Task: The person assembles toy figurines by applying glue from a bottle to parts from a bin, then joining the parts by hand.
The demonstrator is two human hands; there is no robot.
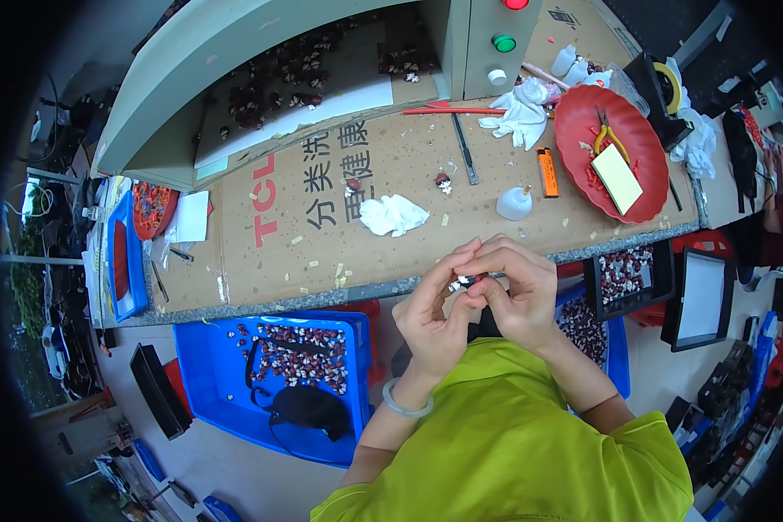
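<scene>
Close to the bench's front edge, my left hand (432, 306) and my right hand (520, 300) meet with fingertips pinched. Between them is a small dark-red-and-white piece (465, 282), partly covered by the fingers. Two similar loose pieces, one of them a red-and-white piece (444, 183), lie farther back on the cardboard. A crumpled white cloth (393, 215) rests to the left, beyond my left hand. Beyond my right hand stands a small translucent bottle (514, 204), with an orange stick-like object (547, 172) beside it.
A grey cabinet (161, 104) with many pieces inside stands at the back. To the right, a red scalloped dish (574, 122) holds yellow-handled pliers (613, 135) and a pale yellow pad (617, 179). Below the bench are a blue bin (209, 383) and a black tray (633, 304) of pieces.
</scene>
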